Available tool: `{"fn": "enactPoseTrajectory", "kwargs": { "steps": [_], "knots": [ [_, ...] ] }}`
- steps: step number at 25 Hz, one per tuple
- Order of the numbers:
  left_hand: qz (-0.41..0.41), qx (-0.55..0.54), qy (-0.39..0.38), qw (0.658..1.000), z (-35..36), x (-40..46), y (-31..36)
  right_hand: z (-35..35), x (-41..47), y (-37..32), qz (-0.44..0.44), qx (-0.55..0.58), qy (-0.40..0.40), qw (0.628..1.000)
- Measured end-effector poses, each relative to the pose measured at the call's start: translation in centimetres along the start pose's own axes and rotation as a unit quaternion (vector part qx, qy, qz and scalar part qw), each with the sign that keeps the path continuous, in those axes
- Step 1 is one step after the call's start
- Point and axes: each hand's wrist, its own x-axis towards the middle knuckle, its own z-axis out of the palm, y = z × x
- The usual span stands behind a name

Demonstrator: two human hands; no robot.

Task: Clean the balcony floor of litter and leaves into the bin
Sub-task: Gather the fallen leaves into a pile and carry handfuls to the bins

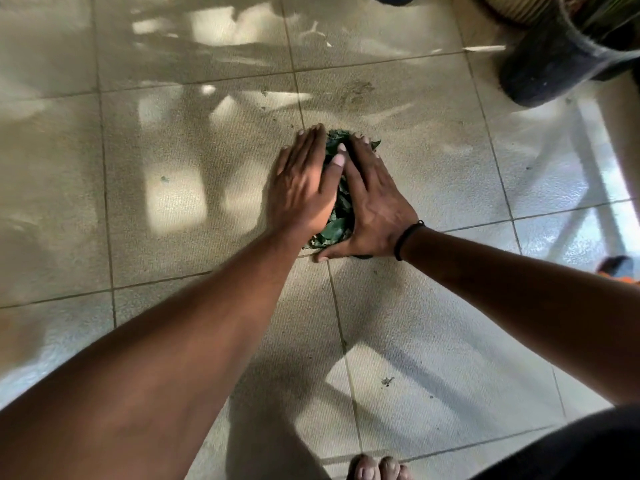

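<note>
Leaves (pixel 337 216): one dark green heap on the tiled floor (pixel 173 202), at a joint between tiles, pressed between both hands. Left hand (pixel 301 188) flat against the heap's left side, fingers straight; right hand (pixel 372 209) flat against its right side, fingers straight, thumb low on the floor at the near edge. Dark plant pot (pixel 561 60) at the floor's far right corner, well apart.
</note>
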Motion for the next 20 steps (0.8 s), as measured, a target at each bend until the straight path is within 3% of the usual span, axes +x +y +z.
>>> {"fn": "enactPoseTrajectory", "kwargs": {
  "steps": [7,12,16,20],
  "knots": [
    [-0.048,-0.245,-0.018,0.968,0.7,-2.5,4.9,1.4,0.6,0.5,0.068,-0.008,0.011,0.998],
    [-0.111,-0.316,-0.006,0.942,1.6,-4.5,6.8,1.1,0.4,0.7,0.081,0.067,0.120,0.987],
    [-0.124,-0.246,0.081,0.958,2.4,-5.1,6.7,1.4,0.3,0.3,0.079,0.028,0.142,0.986],
    [-0.118,-0.251,0.077,0.958,2.0,-5.9,5.5,2.7,1.0,1.3,0.021,-0.059,0.116,0.991]
  ]
}}
